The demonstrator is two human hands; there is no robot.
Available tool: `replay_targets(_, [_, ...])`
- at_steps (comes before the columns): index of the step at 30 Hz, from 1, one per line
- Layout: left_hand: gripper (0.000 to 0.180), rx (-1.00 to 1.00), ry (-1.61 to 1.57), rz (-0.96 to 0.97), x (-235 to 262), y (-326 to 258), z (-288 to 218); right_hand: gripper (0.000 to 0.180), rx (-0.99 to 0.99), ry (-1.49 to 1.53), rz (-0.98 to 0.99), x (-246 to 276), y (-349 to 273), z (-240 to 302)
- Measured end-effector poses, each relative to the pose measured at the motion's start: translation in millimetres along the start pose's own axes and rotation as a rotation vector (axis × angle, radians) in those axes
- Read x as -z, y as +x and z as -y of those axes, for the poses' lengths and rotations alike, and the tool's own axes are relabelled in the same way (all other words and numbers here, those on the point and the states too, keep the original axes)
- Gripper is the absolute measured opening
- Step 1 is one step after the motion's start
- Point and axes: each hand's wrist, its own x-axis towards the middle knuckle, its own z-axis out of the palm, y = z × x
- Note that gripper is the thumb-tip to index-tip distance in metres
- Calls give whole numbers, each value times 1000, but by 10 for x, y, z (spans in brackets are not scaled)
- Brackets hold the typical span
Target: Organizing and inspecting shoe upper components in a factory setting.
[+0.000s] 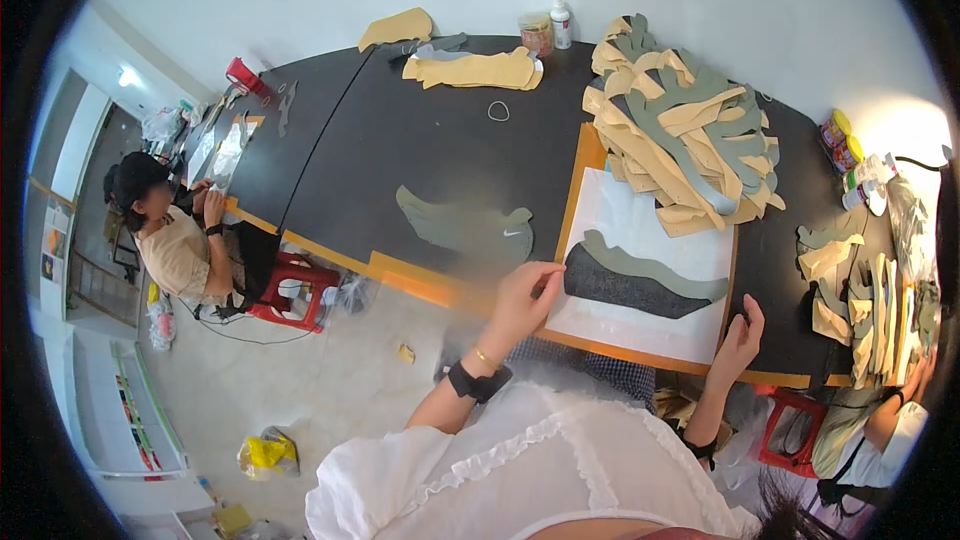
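A shoe-upper piece, with a dark grey panel [640,285] and an olive-grey strip [655,268] along its upper edge, lies on a white sheet [690,338] in front of me. My left hand [527,298] is at the piece's left tip, thumb and forefinger closed on it. By the sheet's lower right corner, my right hand [738,342] holds nothing, its fingers apart and slightly curled. To the left of the sheet, a larger olive-grey cut piece [468,227] with a small white mark rests on the black table.
A big heap of tan and olive cut pieces [680,130] stands behind the sheet. More pieces [875,315] lie at right, beside a person's arm [885,420]. Tan pieces [470,70], a jar [536,35] and a white bottle [561,24] stand far back. Another person [190,240] works at left.
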Motion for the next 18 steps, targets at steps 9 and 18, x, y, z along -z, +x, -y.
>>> replay_targets(9, [11,42,-44,7,-29,84,-20,16,-35,75,-56,-73,59,25])
replay_targets(18, [13,71,-123,17,49,43,-3,3,45,52,-116,-14,-45,74])
